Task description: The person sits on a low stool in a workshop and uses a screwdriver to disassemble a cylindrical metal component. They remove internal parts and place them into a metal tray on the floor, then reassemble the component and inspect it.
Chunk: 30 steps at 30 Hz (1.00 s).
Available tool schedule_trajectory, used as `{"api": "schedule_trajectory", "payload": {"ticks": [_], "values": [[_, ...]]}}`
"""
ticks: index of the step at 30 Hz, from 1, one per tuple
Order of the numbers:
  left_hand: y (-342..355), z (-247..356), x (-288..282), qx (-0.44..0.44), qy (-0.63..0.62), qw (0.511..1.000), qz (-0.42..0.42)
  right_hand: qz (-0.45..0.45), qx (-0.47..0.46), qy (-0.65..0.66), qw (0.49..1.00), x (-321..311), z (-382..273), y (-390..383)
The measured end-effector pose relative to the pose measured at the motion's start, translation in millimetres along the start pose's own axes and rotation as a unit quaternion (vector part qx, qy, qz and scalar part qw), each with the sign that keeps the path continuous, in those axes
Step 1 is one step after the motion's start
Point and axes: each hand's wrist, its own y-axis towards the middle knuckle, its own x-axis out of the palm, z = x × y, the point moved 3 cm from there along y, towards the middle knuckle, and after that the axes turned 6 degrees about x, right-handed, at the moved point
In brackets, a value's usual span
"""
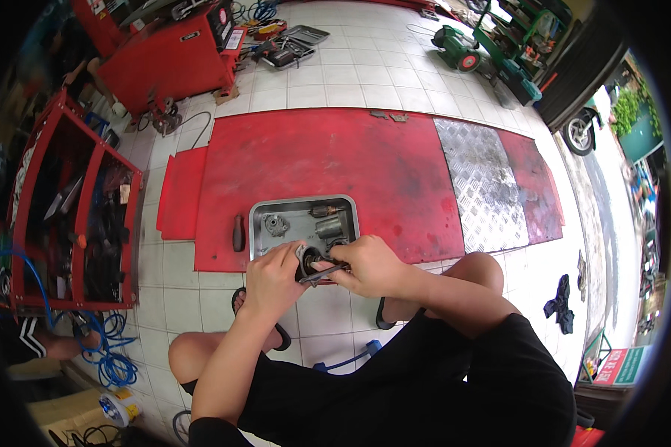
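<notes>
Over the near edge of a metal tray (256, 223), my left hand (271, 281) is closed around a round, hollow metal housing (303, 255) with a dark inside. My right hand (368, 266) meets it from the other side, fingers at the opening, gripping a slim dark piece (323, 273) whose kind I cannot make out. Inside the tray are a silver round end cover (276, 226), a smooth metal cylinder (328, 227) and a small motor armature (323, 211). A dark-handled screwdriver (238, 234) lies left of the tray.
The tray rests on a red lift platform (313, 153) with a diamond-plate section (481, 182). At the left stands a red shelf cart (82, 201), with a blue hose (115, 361) coiled near it. A red cabinet (168, 67) and a green machine (455, 48) stand farther off.
</notes>
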Motion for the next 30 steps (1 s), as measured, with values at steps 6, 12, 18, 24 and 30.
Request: {"api": "schedule_trajectory", "payload": {"ticks": [6,12,18,24,30], "values": [[0.4,3.2,10.9,0.005,-0.034,0.999,0.023,-0.009,0.018,0.050,0.999,8.4,3.7,-6.9],[-0.6,2.2,7.7,0.020,-0.027,0.999,0.029,-0.003,-0.009,0.102,0.995,12.0,-0.1,-6.7],[17.9,0.3,-11.1,0.096,0.009,0.990,0.102,0.077,-0.088,0.105,0.988,2.2,-8.6,-2.2],[20.3,-0.9,-20.0,0.122,0.032,0.983,0.131,0.098,-0.124,0.059,0.986,-5.7,-17.7,-0.1],[15.9,-3.0,-25.8,0.118,0.029,0.984,0.128,0.102,-0.142,0.071,0.982,-1.6,-15.0,1.4]]}}
